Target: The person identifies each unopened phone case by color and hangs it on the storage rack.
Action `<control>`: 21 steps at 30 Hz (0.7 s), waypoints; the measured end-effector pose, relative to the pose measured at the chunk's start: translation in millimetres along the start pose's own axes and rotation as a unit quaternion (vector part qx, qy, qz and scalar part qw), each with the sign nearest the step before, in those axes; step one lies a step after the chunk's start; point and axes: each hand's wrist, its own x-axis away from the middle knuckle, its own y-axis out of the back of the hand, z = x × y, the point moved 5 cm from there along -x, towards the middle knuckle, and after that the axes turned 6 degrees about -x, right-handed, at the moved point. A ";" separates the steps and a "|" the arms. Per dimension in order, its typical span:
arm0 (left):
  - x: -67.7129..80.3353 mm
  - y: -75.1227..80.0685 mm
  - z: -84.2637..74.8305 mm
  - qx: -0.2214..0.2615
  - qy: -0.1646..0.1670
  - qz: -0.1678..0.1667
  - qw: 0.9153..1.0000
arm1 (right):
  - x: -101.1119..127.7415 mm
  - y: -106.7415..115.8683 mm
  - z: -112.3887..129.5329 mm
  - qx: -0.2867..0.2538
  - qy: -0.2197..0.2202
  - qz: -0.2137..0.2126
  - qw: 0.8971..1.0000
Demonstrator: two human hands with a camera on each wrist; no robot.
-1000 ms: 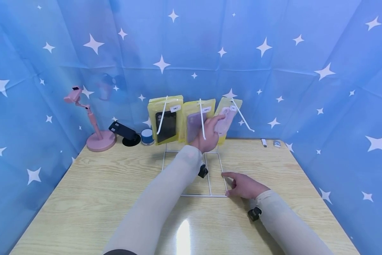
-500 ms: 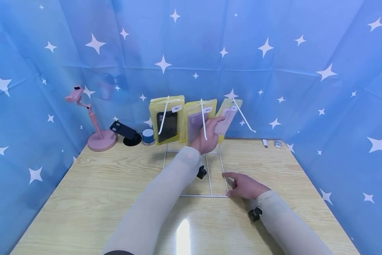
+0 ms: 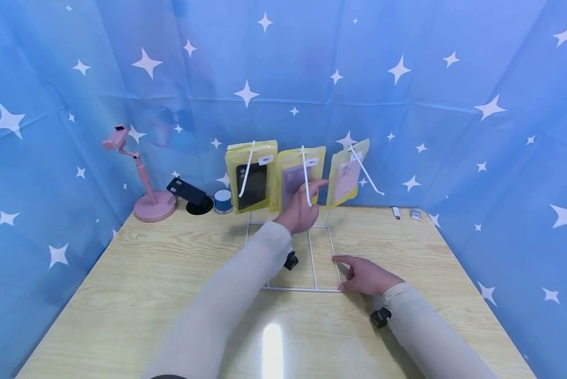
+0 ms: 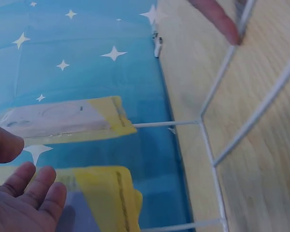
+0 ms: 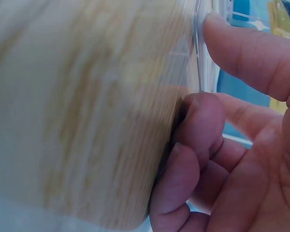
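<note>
In the head view my left hand (image 3: 300, 210) is among the hanging phone case packs, its extended index fingertip close to the pink phone case pack (image 3: 347, 176). The left wrist view has its thumb (image 4: 4, 144) apart from the other fingers, with nothing held between them. A purple phone case pack (image 3: 295, 176) hangs behind this hand, partly covered by it. At the front right corner of the white wire display rack (image 3: 314, 258), my right hand (image 3: 366, 276) holds the base, index finger and thumb on the wire. Its remaining fingers curl near the table (image 5: 176, 179).
A black phone case pack (image 3: 252, 184) hangs on the left hook. Behind at left stand a pink stand (image 3: 153, 205), a black phone on a holder (image 3: 189, 192) and a blue speaker (image 3: 223, 200). Two small items, including a white stick (image 3: 396, 212), lie back right.
My left hand has come off the pink phone case pack and drawn slightly left and down. That pack now hangs apart from the purple one, swung right. My right hand stays on the rack.
</note>
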 end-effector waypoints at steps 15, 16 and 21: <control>89.4 11.7 39.1 -0.100 -0.018 0.091 0.991 | 7.2 10.2 1.2 0.003 0.050 0.007 0.999; 95.7 14.7 41.2 -0.102 -0.018 0.092 0.990 | 7.9 12.0 0.1 -0.002 0.048 0.004 0.999; 122.5 34.8 52.5 -0.109 -0.016 0.077 0.991 | 14.4 25.5 -0.8 -0.022 0.059 -0.016 0.998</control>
